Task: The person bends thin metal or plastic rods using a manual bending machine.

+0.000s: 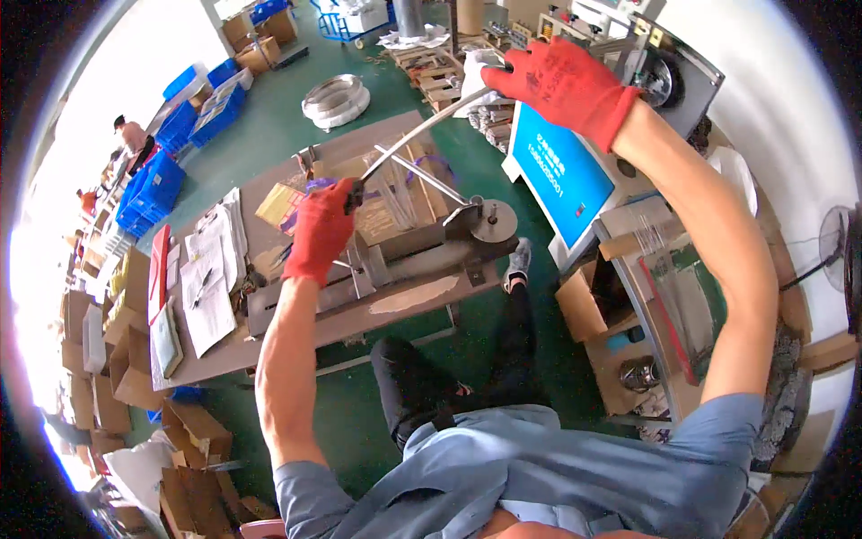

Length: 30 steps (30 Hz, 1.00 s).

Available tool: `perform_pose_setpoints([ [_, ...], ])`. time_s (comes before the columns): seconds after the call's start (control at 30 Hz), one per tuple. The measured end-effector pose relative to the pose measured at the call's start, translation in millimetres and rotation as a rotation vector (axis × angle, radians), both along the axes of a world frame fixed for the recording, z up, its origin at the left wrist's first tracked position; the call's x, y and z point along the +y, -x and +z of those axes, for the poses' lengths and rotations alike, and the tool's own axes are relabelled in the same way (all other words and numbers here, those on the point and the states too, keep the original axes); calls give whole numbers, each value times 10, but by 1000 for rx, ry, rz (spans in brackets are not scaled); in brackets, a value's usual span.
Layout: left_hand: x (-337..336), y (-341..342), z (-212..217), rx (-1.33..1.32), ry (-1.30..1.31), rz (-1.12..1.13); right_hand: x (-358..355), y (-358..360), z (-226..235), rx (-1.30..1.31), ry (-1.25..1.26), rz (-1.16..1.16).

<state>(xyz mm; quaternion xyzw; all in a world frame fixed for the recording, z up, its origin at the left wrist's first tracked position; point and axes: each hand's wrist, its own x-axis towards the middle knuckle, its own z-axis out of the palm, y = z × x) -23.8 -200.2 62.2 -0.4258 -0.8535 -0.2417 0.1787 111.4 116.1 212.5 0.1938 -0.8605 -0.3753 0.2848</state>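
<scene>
Both my hands wear red work gloves and are raised over the workbench (373,137). A long thin metal rod (428,132) runs slantwise between them, up to the right. My left hand (319,229) is closed round its lower end, by a dark piece (356,195) at the fist. At the upper end, my right hand (570,90) grips the rod with curled fingers. Below the rod lies a bench fixture with a round metal disc (496,222) and a slanting metal bar (422,173). A bundle of thin metal strips (392,202) lies behind it.
Papers (206,292) with a pen lie on the bench's left side. At the right stand a blue-panelled machine (561,175) and a side table (642,269). Cardboard boxes (135,368) crowd the left; blue crates (151,193) and a seated person (135,139) are farther off.
</scene>
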Motion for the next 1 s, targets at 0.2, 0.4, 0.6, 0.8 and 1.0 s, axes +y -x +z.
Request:
perform_pose_setpoints([
  [0.2,-13,-205,-37,-134,403,-149,432,177,-789,-256,287,-50],
  [0.4,53,-182,-242,-337,672,-299,433,180,-1586,-575,550,-205],
  [0.6,220,-123,-528,-323,868,-390,543,108,-2079,-642,713,-233],
  [0.8,663,-695,-736,-30,683,18,825,-99,-2335,-653,838,-348],
  [1.0,771,-608,-1096,47,334,43,935,-192,-2362,-543,898,-388],
])
